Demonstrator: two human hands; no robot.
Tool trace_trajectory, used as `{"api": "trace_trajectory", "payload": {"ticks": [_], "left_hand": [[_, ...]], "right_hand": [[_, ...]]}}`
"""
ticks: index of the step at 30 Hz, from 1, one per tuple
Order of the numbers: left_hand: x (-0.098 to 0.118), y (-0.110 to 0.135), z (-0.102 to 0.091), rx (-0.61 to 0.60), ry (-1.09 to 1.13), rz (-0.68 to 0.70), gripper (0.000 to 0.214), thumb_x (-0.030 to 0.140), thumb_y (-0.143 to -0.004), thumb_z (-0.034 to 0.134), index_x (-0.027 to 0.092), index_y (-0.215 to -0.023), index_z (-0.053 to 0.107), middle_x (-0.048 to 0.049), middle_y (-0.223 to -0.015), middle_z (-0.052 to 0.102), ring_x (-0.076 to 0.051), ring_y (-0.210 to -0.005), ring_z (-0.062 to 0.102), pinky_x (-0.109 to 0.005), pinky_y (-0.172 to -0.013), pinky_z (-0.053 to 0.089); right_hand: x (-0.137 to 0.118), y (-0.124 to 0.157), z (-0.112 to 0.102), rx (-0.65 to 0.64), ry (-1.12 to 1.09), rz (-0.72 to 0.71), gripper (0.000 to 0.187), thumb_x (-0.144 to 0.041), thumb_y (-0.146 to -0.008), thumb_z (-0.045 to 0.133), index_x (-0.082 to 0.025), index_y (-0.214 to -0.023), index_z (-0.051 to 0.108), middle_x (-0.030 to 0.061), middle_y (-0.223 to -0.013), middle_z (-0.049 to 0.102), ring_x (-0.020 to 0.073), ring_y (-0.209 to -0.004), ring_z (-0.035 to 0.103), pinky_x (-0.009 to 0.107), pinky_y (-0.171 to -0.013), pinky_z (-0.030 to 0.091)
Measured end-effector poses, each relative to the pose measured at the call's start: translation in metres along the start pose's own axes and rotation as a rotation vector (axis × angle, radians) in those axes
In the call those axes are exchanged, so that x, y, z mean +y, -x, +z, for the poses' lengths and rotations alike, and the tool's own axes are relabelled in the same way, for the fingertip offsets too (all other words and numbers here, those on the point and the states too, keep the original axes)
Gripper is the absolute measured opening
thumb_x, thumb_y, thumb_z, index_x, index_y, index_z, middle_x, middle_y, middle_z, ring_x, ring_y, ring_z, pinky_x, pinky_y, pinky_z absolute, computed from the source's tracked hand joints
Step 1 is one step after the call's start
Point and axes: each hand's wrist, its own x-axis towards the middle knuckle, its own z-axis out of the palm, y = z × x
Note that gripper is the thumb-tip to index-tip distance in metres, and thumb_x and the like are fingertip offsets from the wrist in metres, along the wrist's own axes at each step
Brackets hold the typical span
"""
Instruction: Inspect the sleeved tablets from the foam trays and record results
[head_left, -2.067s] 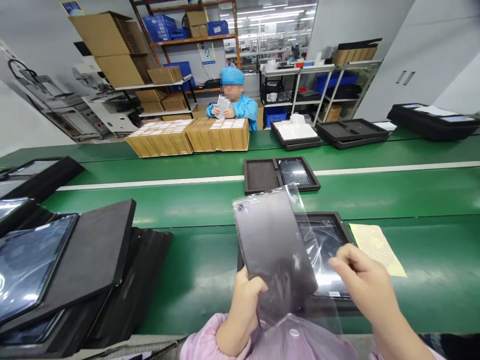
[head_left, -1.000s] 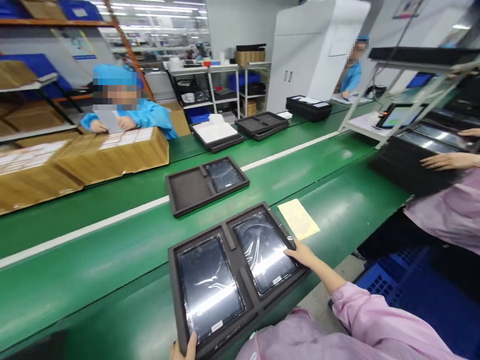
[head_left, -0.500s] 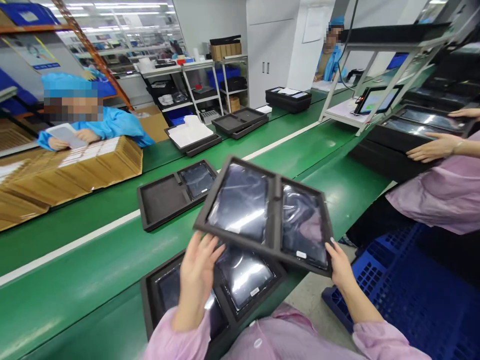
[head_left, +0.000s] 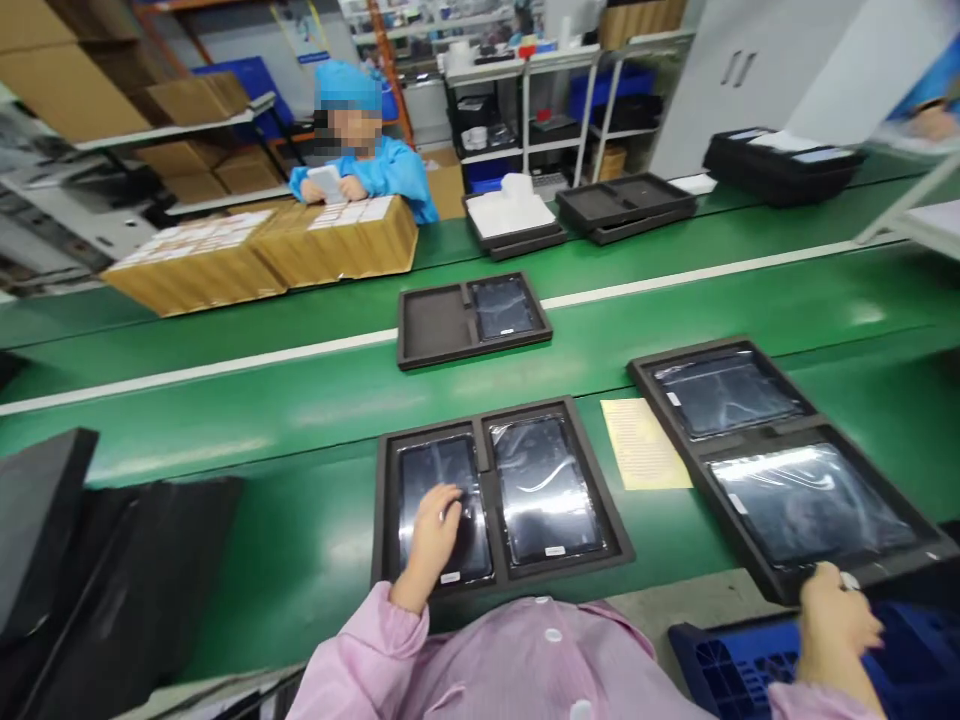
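A black foam tray (head_left: 496, 500) lies in front of me with two film-covered tablets in its recesses. My left hand (head_left: 433, 535) is over the left tablet (head_left: 450, 465), its fingers loosely bent and apart; whether it touches the film is unclear. The right tablet (head_left: 544, 480) is uncovered by any hand. Another two-tablet tray (head_left: 705, 455) sits at an angle on the right, its near end at the bench edge. Against that end is my right hand (head_left: 836, 620), fingers loosely bent, not visibly wrapped round the tray.
A yellow sheet (head_left: 645, 445) lies between the trays. Farther back is a tray (head_left: 435, 325) with one tablet. Black cases (head_left: 157, 560) stand at left, a blue pallet (head_left: 739, 660) below right. Across the green bench (head_left: 300, 510), a person in blue (head_left: 397, 175) sits behind cartons (head_left: 345, 245).
The tray that both hands held up now rests on the right. My left hand has moved off it to over the centre tray. The view has swung left.
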Motion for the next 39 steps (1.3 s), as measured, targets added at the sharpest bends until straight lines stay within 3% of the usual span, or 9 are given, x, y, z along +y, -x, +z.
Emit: {"api": "trace_trajectory", "payload": {"ticks": [3, 7, 10, 14, 20, 24, 32, 36, 39], "left_hand": [[-0.05, 0.003, -0.049, 0.219, -0.165, -0.08, 0.023, 0.023, -0.075, 0.05, 0.021, -0.087, 0.07, -0.0111, -0.115, 0.065, -0.032, -0.128, 0.044, -0.058, -0.112, 0.026], [-0.092, 0.023, -0.07, 0.264, -0.282, -0.175, 0.031, 0.02, -0.076, 0.049, 0.019, -0.099, 0.069, -0.0156, -0.128, 0.057, -0.035, -0.131, 0.041, -0.059, -0.109, 0.029], [-0.099, 0.044, -0.069, 0.092, -0.379, -0.135, 0.034, 0.018, -0.077, 0.053, 0.019, -0.107, 0.069, -0.0151, -0.143, 0.045, -0.035, -0.139, 0.031, -0.055, -0.111, 0.027], [-0.085, 0.06, -0.072, -0.381, -0.685, 0.04, 0.057, 0.014, -0.073, 0.063, 0.022, -0.129, 0.056, -0.0161, -0.153, 0.029, -0.039, -0.143, 0.017, -0.064, -0.11, 0.019], [-0.071, 0.045, -0.078, -0.683, -0.809, 0.312, 0.064, 0.023, -0.076, 0.07, 0.026, -0.136, 0.047, -0.015, -0.151, 0.034, -0.034, -0.143, 0.019, -0.066, -0.11, 0.01], [-0.079, 0.036, -0.076, -0.808, -0.739, 0.551, 0.041, 0.019, -0.084, 0.059, 0.024, -0.125, 0.056, -0.0143, -0.145, 0.045, -0.03, -0.14, 0.029, -0.065, -0.111, 0.007], [-0.086, 0.019, -0.077, -0.838, -0.753, 0.66, 0.026, 0.023, -0.082, 0.062, 0.02, -0.108, 0.065, -0.015, -0.128, 0.059, -0.032, -0.13, 0.044, -0.06, -0.111, 0.023], [-0.09, 0.017, -0.071, -0.856, -0.729, 0.71, 0.021, 0.017, -0.089, 0.048, 0.018, -0.096, 0.067, -0.0137, -0.116, 0.065, -0.028, -0.119, 0.053, -0.052, -0.107, 0.034], [-0.1, 0.016, -0.069, -0.685, -0.483, 0.595, 0.017, 0.015, -0.083, 0.051, 0.021, -0.083, 0.067, -0.0086, -0.095, 0.07, -0.024, -0.104, 0.061, -0.045, -0.101, 0.04]], "right_hand": [[-0.027, -0.004, 0.009, 0.178, 0.104, -0.019, 0.063, -0.049, -0.075, 0.05, -0.025, -0.133, 0.046, 0.027, -0.115, 0.053, 0.0476, -0.114, 0.048, 0.07, -0.08, 0.037], [-0.109, 0.021, 0.07, -0.253, 0.151, -0.518, 0.052, -0.043, -0.079, 0.043, -0.009, -0.113, 0.062, 0.025, -0.1, 0.062, 0.0419, -0.103, 0.056, 0.06, -0.09, 0.041], [-0.167, 0.078, 0.129, -0.561, 0.015, -0.837, 0.043, -0.042, -0.084, 0.041, -0.013, -0.108, 0.063, 0.0177, -0.108, 0.064, 0.0326, -0.105, 0.056, 0.051, -0.094, 0.044], [-0.196, 0.164, 0.168, -0.911, -0.01, -1.116, 0.036, -0.033, -0.089, 0.042, -0.017, -0.115, 0.062, 0.0144, -0.115, 0.063, 0.0298, -0.107, 0.056, 0.05, -0.096, 0.043], [-0.175, 0.221, 0.158, -1.022, 0.039, -1.135, 0.036, -0.026, -0.086, 0.046, -0.018, -0.118, 0.062, 0.0124, -0.118, 0.063, 0.031, -0.113, 0.054, 0.053, -0.1, 0.041], [-0.162, 0.234, 0.15, -0.999, 0.064, -1.13, 0.038, -0.025, -0.087, 0.046, -0.016, -0.122, 0.059, 0.012, -0.125, 0.061, 0.0319, -0.125, 0.046, 0.055, -0.106, 0.034], [-0.16, 0.257, 0.15, -0.859, 0.024, -0.989, 0.038, -0.024, -0.09, 0.04, -0.011, -0.122, 0.057, 0.0164, -0.125, 0.06, 0.0299, -0.125, 0.049, 0.057, -0.108, 0.032], [-0.161, 0.26, 0.152, -0.841, -0.024, -0.922, 0.038, -0.025, -0.09, 0.042, -0.013, -0.123, 0.057, 0.0144, -0.125, 0.061, 0.0282, -0.125, 0.048, 0.055, -0.11, 0.031], [-0.162, 0.26, 0.151, -0.807, -0.086, -0.871, 0.037, -0.026, -0.09, 0.043, -0.015, -0.122, 0.057, 0.0125, -0.122, 0.063, 0.0265, -0.123, 0.051, 0.053, -0.109, 0.035]]}}
